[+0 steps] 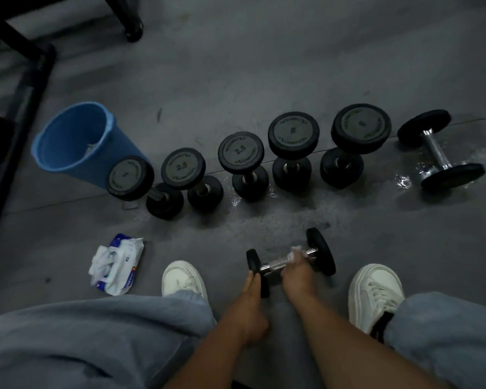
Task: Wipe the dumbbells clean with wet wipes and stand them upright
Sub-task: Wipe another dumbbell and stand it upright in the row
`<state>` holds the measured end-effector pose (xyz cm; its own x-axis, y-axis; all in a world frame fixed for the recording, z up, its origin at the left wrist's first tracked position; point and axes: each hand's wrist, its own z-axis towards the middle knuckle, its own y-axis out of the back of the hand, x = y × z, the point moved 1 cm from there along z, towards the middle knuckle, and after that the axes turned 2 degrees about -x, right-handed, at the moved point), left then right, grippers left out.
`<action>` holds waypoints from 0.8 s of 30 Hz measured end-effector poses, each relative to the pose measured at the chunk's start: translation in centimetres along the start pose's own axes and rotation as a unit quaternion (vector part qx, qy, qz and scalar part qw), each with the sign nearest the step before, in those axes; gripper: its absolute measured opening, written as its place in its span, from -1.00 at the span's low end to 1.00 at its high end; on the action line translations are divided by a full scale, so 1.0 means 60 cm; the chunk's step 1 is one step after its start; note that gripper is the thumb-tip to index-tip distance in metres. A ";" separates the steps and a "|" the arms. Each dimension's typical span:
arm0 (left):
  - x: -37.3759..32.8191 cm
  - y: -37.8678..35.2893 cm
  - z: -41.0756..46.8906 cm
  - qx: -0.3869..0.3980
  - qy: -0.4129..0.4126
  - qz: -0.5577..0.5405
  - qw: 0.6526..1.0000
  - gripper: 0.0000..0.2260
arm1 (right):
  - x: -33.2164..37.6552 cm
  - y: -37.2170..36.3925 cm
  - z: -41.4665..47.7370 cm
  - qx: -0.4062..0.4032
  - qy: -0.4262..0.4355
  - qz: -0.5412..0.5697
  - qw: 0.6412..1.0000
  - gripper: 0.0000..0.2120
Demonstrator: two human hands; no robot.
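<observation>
Dumbbell [275, 265] low at the near edge of the floor [208, 242], long axis slanting near-left to far-right, not upright. Left hand [253, 280] gripping the near-left head; right hand [295, 272] curled round the handle over a wet wipe [296, 251]. Left end judged the likely pivot for standing.

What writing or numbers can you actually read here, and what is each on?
"2.5": top of the second upright dumbbell from the left.
"2.5": top of the third upright dumbbell.
"5": top of the fourth upright dumbbell.
"TECHNOGYM", partly blurred: ring lettering on those tops.
Too blurred: numbers on the leftmost upright dumbbell and fifth upright dumbbell.
Too small: print on the wet wipes packet.
</observation>
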<state>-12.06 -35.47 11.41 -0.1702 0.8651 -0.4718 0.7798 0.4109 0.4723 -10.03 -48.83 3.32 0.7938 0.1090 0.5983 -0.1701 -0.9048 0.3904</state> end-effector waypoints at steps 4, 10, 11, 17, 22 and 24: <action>-0.010 -0.002 0.002 0.003 0.018 0.003 1.000 -0.07 | 0.012 -0.029 -0.019 0.124 -0.025 0.092 0.988 -0.71; 0.002 0.000 0.023 -0.015 0.021 -0.023 0.999 -0.08 | 0.007 0.014 0.012 0.008 0.007 0.045 0.999 -0.56; 0.007 0.002 0.024 -0.011 0.016 -0.022 1.000 -0.08 | 0.002 0.003 0.010 0.040 0.024 0.001 0.999 -0.57; 0.019 0.017 0.010 -0.005 -0.007 -0.009 1.000 -0.04 | 0.018 0.013 0.011 0.007 0.062 -0.120 0.991 -0.56; 0.006 0.026 0.017 -0.032 -0.019 0.025 0.999 -0.07 | 0.013 0.020 -0.007 0.072 0.058 -0.188 0.978 -0.64; 0.002 0.021 0.031 -0.026 -0.020 0.046 0.998 -0.10 | 0.009 0.015 -0.010 0.077 0.083 -0.201 0.973 -0.65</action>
<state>-10.01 -35.38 10.56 -0.0744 0.8879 -0.4539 0.7580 0.3461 0.5528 -10.12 -49.34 4.45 0.6706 0.5195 0.5295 0.2341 -0.8255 0.5135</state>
